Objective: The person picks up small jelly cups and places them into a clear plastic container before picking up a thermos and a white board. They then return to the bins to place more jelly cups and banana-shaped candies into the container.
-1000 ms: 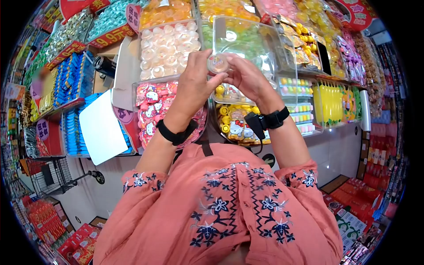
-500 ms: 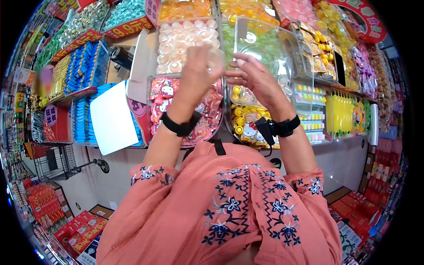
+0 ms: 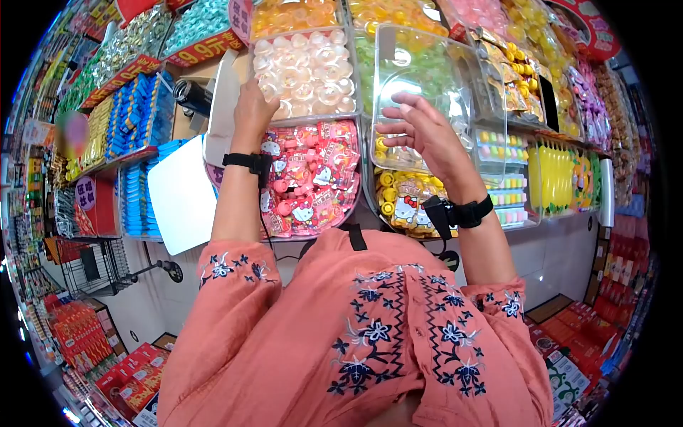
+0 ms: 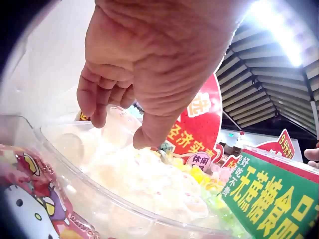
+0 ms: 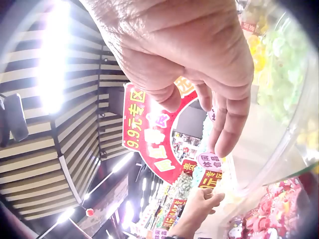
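Note:
My left hand [image 3: 254,112] is at the left edge of the bin of pale jelly cups [image 3: 306,71]. In the left wrist view the fingers and thumb of that hand [image 4: 149,69] point down and hold a pale jelly cup [image 4: 119,123] between their tips, above more cups. With fingers spread and slightly bent, my right hand [image 3: 430,139] hovers over a clear plastic lid [image 3: 427,71] and holds nothing; the right wrist view shows its fingers [image 5: 232,117] apart from any item.
Pink cartoon-print packets [image 3: 313,178] fill the bin nearest my body, with yellow packets [image 3: 413,203] to their right. A white sheet [image 3: 181,203], an upright cardboard flap [image 3: 222,107] and a black bottle [image 3: 192,96] are at the left. Green sweets lie under the lid.
Both hands were together around a small round cup; now they are apart. My left hand has moved left to the jelly-cup bin, while my right hand stays near the lid with its fingers spread.

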Demonstrator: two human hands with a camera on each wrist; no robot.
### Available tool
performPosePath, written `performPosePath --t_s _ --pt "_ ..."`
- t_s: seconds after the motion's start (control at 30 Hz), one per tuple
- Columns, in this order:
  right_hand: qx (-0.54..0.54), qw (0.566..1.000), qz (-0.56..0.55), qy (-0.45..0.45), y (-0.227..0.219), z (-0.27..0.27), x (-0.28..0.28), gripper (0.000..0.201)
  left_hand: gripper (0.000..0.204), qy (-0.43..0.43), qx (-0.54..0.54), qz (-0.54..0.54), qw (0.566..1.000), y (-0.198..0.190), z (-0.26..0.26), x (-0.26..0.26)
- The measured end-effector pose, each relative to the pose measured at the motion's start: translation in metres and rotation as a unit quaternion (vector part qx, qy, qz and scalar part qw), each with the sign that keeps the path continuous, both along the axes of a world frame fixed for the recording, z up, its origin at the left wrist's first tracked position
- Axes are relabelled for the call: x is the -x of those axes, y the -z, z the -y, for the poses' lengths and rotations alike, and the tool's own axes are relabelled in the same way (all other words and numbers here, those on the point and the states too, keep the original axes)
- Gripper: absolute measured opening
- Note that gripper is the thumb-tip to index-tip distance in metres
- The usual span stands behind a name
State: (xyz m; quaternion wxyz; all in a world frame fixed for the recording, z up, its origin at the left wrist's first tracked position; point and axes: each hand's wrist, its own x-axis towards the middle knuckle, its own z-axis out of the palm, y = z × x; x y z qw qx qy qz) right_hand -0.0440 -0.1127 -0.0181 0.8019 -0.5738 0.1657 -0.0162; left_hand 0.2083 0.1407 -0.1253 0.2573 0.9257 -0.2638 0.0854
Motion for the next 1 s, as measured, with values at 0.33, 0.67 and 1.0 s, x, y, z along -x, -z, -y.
performPosePath --t_s 0.33,0.67,1.0 --pt "-0.001 1.000 -0.020 0.001 0.006 0.004 0.005 0.047 0.057 -0.038 -0.041 -0.051 0.997 0.022 -0.001 -0.014" --pt "0.001 0.999 -0.032 0.001 0.009 0.004 0.005 0.047 0.063 -0.045 -0.090 -0.072 0.992 0.017 -0.002 -0.012" --pt "0.098 0.992 0.027 0.079 -0.024 0.086 0.009 0.042 0.052 0.040 0.144 -0.064 0.987 -0.051 0.014 0.029"
